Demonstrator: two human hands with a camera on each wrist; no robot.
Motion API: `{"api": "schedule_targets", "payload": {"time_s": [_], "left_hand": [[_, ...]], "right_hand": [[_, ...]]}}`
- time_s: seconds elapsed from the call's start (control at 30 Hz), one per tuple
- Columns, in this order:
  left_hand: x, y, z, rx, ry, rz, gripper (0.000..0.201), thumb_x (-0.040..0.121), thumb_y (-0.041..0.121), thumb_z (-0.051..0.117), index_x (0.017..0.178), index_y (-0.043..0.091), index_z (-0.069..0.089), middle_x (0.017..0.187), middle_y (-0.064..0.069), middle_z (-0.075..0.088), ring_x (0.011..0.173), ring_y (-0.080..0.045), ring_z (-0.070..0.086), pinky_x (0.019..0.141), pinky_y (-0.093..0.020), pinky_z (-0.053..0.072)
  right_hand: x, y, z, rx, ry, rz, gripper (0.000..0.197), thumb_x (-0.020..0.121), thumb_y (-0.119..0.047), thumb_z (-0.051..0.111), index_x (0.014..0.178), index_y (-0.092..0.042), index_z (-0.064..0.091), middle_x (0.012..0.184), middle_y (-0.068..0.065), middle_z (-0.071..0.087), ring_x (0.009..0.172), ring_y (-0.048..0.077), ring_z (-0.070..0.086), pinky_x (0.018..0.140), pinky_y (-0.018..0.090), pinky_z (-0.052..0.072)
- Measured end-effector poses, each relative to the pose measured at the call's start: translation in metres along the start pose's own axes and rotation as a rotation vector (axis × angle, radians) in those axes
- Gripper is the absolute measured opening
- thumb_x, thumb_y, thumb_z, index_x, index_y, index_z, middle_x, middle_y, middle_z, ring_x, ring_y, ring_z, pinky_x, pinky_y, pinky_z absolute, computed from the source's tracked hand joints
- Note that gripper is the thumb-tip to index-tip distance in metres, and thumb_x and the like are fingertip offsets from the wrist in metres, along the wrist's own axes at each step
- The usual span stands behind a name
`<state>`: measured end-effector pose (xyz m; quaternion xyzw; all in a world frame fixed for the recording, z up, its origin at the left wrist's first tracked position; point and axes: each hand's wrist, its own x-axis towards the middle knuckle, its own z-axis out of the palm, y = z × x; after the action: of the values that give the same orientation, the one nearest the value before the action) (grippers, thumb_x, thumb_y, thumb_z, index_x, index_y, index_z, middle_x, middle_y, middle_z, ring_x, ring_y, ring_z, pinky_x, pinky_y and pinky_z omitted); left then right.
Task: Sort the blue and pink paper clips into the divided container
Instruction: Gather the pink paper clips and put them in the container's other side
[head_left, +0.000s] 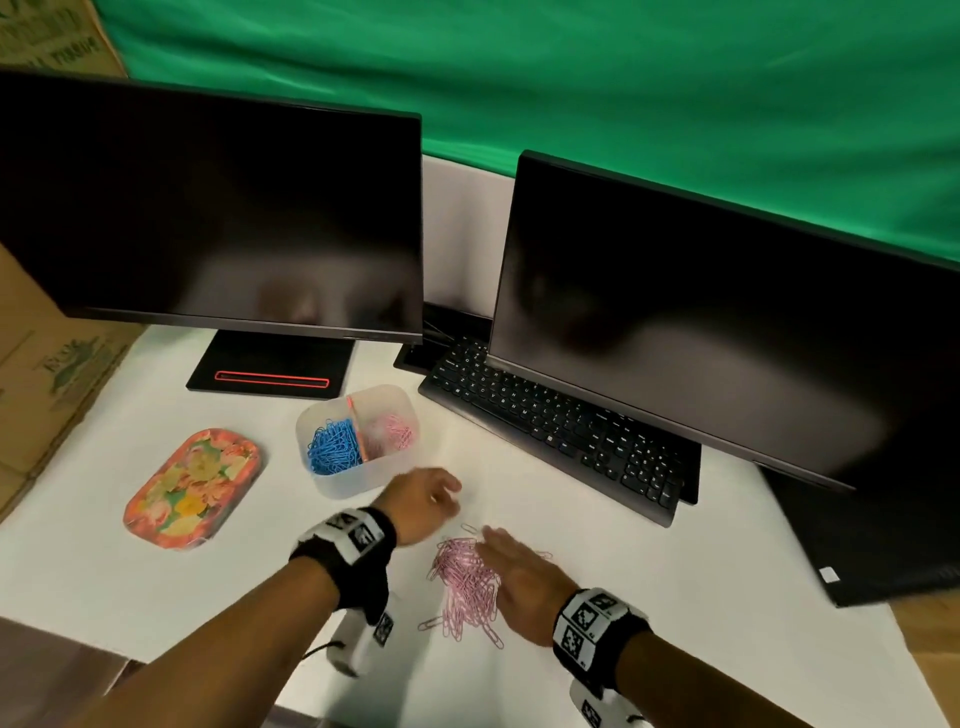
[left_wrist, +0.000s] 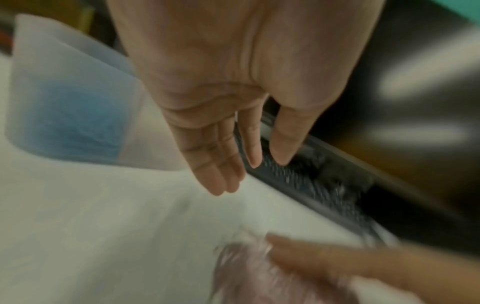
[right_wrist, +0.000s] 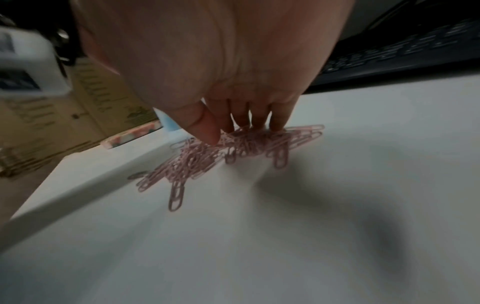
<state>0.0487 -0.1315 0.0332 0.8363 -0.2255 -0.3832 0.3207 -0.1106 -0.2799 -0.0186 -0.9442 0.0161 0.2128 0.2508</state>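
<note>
Under my right hand (head_left: 519, 582) the pink clips (head_left: 465, 584) lie touching its loose fingers; the box (head_left: 358, 480) sits up-left, nearer my empty, slack left hand (head_left: 423, 501).

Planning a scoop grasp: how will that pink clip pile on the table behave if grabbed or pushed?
The pink clip pile looks tangled, so a grab likely lifts a clump with stragglers dropping. Loose clips at its edges suggest that pushing spreads it on the smooth white table. Probably light: the right hand rests on it with straight fingers.
</note>
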Motion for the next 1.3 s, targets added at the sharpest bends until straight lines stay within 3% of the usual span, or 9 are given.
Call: {"api": "schedule_targets", "payload": {"time_s": [0.07,0.17,0.27,0.37,0.47,0.6,0.77,1.07,1.3], "left_hand": [[0.001,-0.015,0.020,0.349,-0.100,-0.017,0.054,0.085,0.027,0.061,0.136,0.028,0.043,0.135,-0.002,0.046,0.118,-0.021,0.052,0.099,-0.032,0.045],[-0.001,-0.028,0.037,0.536,-0.162,0.047,0.079,0.081,0.027,0.064,0.148,0.027,0.023,0.145,-0.007,0.027,0.134,-0.028,0.037,0.108,-0.038,0.038],[-0.005,-0.031,0.049,0.636,-0.210,0.109,0.095,0.073,0.034,0.073,0.149,0.027,0.017,0.142,-0.007,0.024,0.131,-0.028,0.037,0.105,-0.040,0.042],[-0.008,-0.028,0.061,0.683,-0.212,0.138,0.102,0.065,0.042,0.080,0.147,0.028,0.020,0.140,-0.004,0.025,0.126,-0.028,0.041,0.102,-0.041,0.044],[-0.005,-0.024,0.068,0.627,-0.160,0.133,0.085,0.068,0.033,0.080,0.139,0.026,0.034,0.132,-0.005,0.034,0.115,-0.029,0.053,0.095,-0.036,0.048],[-0.002,-0.023,0.069,0.570,-0.081,0.149,0.042,0.080,0.027,0.065,0.120,0.022,0.054,0.120,-0.005,0.049,0.105,-0.028,0.058,0.087,-0.032,0.047],[0.000,-0.026,0.065,0.565,-0.011,0.152,0.023,0.087,0.021,0.057,0.109,0.019,0.063,0.113,-0.004,0.060,0.104,-0.023,0.058,0.082,-0.026,0.043],[-0.001,-0.024,0.051,0.464,0.050,0.111,0.013,0.081,0.017,0.056,0.082,0.017,0.069,0.089,-0.006,0.070,0.084,-0.024,0.064,0.066,-0.022,0.040],[-0.006,-0.016,0.024,0.304,0.206,0.165,0.022,0.082,0.029,0.069,0.103,0.021,0.073,0.095,-0.002,0.073,0.087,-0.017,0.066,0.072,-0.018,0.044]], "right_hand": [[-0.005,0.000,-0.001,0.060,0.008,-0.037,0.057,0.093,-0.008,0.038,0.148,-0.022,0.031,0.158,-0.005,0.020,0.146,0.010,0.018,0.113,0.011,0.006],[-0.017,0.010,-0.012,0.127,0.097,0.035,0.052,0.093,-0.013,0.040,0.144,-0.025,0.038,0.149,-0.007,0.039,0.137,0.011,0.036,0.110,0.010,0.018],[-0.032,0.028,-0.018,0.064,0.196,0.207,0.063,0.090,-0.025,0.049,0.148,-0.027,0.025,0.144,-0.006,0.036,0.133,0.015,0.037,0.108,0.025,0.036],[-0.040,0.032,-0.014,0.015,0.090,0.336,0.089,0.080,-0.044,0.062,0.150,-0.024,0.012,0.141,-0.002,0.027,0.130,0.019,0.034,0.103,0.033,0.042],[-0.032,0.021,-0.004,0.021,0.082,0.328,0.092,0.075,-0.051,0.067,0.148,-0.022,0.018,0.136,0.000,0.030,0.124,0.020,0.040,0.101,0.034,0.043],[-0.013,0.006,0.005,0.092,0.148,0.340,0.061,0.084,-0.039,0.063,0.138,-0.021,0.040,0.127,0.001,0.041,0.115,0.022,0.053,0.099,0.032,0.045],[-0.007,0.004,0.001,0.093,0.177,0.336,0.037,0.088,-0.027,0.057,0.124,-0.019,0.054,0.119,0.004,0.055,0.111,0.023,0.055,0.094,0.031,0.047],[-0.010,0.006,-0.001,0.142,0.221,0.343,0.044,0.086,-0.009,0.049,0.128,-0.020,0.055,0.123,0.003,0.060,0.113,0.019,0.056,0.096,0.024,0.045],[-0.011,0.008,-0.007,0.247,0.286,0.360,0.038,0.087,-0.006,0.053,0.124,-0.017,0.060,0.116,0.003,0.066,0.108,0.016,0.060,0.090,0.015,0.045]]}}
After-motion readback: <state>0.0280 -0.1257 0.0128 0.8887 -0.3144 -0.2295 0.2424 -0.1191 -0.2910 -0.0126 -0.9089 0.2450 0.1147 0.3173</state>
